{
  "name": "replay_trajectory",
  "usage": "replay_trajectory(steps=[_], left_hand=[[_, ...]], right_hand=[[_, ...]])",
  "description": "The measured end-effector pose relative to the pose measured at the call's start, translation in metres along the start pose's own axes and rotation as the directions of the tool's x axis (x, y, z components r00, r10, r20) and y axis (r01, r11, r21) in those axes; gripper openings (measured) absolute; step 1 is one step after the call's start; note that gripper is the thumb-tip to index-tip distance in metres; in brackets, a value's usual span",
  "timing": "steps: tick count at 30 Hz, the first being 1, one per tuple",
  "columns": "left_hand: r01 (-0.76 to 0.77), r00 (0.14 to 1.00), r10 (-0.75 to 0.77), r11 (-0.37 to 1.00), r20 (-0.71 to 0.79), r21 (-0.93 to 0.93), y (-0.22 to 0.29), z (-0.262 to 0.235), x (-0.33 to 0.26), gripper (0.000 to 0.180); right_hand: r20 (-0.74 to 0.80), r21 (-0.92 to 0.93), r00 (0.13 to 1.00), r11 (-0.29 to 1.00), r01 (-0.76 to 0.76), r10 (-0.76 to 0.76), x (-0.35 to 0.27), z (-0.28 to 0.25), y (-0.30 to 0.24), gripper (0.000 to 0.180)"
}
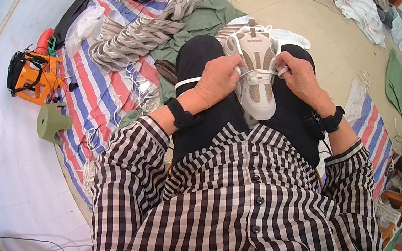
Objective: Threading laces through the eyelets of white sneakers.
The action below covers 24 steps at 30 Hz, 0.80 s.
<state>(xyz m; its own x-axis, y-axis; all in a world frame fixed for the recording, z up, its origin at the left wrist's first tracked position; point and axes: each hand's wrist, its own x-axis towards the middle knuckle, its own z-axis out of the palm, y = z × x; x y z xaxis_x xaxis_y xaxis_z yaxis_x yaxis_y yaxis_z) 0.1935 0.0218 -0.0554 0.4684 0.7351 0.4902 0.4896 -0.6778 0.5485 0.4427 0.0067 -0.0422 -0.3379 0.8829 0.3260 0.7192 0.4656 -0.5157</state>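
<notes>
A beige and white sneaker [262, 95] rests between my knees, its toe toward me and its tongue standing up at the far end. White shoelaces [258, 72] cross over its front. At the shoe's left side, the fingers of my left hand [217, 81] are closed on a lace. My right hand [300, 76] pinches a lace at the right side, close against the shoe. The lace strands between both hands lie across the middle of the shoe. Fingertips partly hide the lace ends.
Beige and white strip-like pieces [137, 43] lie stacked on a striped sheet [100, 97], with green cloth [209, 17] beside them. An orange plastic stool [36, 78] and a green stool [52, 124] stand left by the wall. Plastic bags [362, 10] and cloth lie right.
</notes>
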Motion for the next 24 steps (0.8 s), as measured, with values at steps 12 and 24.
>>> replay_trajectory(steps=[12,24], left_hand=[[0.259,0.960,-0.233,0.948,0.153,-0.184,0.0012,-0.0086,0.0048,0.018],[0.138,0.990,-0.137,0.988,0.029,-0.064,0.0067,-0.0048,0.0103,0.020]], right_hand=[[0.001,-0.010,1.000,1.000,0.006,-0.006,0.0000,-0.0010,-0.0015,0.016],[-0.023,0.005,0.999,0.999,0.035,-0.034,0.0000,-0.0014,-0.0043,0.015]])
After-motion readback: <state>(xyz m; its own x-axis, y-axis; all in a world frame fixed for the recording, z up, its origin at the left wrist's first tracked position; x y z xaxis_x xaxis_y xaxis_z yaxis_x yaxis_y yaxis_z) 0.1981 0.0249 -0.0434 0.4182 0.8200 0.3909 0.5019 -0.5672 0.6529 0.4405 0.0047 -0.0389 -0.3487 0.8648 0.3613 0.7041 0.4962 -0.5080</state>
